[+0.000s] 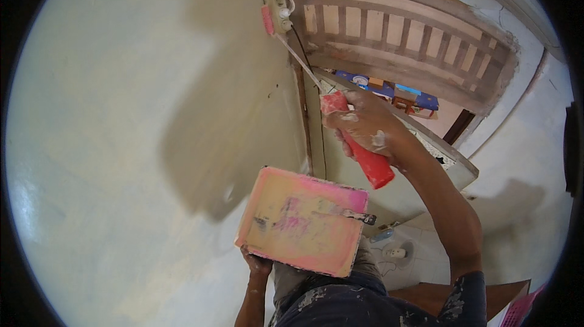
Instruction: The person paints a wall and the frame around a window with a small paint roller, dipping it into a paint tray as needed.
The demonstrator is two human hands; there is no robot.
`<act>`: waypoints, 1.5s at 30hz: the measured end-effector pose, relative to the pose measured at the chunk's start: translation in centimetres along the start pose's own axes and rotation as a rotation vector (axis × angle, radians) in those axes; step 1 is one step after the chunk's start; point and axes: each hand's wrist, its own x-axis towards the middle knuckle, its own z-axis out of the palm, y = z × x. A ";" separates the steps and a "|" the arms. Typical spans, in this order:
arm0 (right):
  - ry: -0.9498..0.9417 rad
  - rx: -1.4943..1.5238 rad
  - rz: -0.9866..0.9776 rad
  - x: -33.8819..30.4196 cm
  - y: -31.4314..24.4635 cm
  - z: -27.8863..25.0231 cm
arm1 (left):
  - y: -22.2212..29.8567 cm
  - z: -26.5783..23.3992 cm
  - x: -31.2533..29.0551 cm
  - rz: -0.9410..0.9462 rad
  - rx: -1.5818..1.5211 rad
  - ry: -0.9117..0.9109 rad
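My right hand (372,125) is wrapped round the red handle of a small paint roller (376,167). Its thin frame reaches up and left, and the pink roller sleeve (267,20) is up by the wall corner, beside a power socket strip (278,12); whether it touches the wall I cannot tell. With my left hand (258,261) I grip the lower left edge of a paint tray (252,220) smeared with cream and pink paint; part of the hand is hidden under it. A flat tool with a black handle (365,218), possibly a scraper or brush, lies across the tray's right side.
A cream wall (109,144) fills the left. Plugs and cables (297,35) hang at the corner. At the upper right are a slatted wooden vent frame (389,53) and a ledge (459,166). Below, a white container (395,253) stands on the tiled floor (426,260).
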 end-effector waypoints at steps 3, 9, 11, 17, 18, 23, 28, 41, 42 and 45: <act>-0.017 0.003 0.003 -0.8 0.0 1.2 | 0.2 0.6 -0.3 0.006 -0.005 0.015; -0.039 0.019 0.029 -1.8 -1.3 0.8 | -0.1 -1.3 0.2 -0.044 -0.033 0.014; -0.026 -0.032 0.021 -1.6 -1.3 0.7 | -0.1 -0.4 0.0 -0.037 -0.017 -0.004; -0.007 -0.073 0.013 -4.0 -1.6 2.5 | 0.3 -1.1 0.3 0.004 0.037 0.025; 0.019 -0.131 0.002 -3.2 -1.5 1.9 | 0.1 -0.7 0.4 -0.003 0.034 0.022; 0.057 -0.078 -0.082 -1.4 -0.9 2.2 | -0.1 -0.7 0.1 -0.020 0.039 -0.019; -0.007 -0.097 -0.041 -3.2 -0.5 3.2 | 0.1 -2.2 0.0 -0.019 0.042 -0.020; -0.017 -0.247 -0.198 -9.0 8.5 9.4 | -0.2 -0.1 -0.2 0.012 0.052 0.012; -0.038 -0.226 -0.183 -9.8 10.0 9.5 | -0.2 0.1 -0.3 0.014 0.072 0.005; -0.019 -0.245 -0.193 -11.6 15.6 7.7 | -0.4 0.3 -0.1 0.030 0.105 -0.016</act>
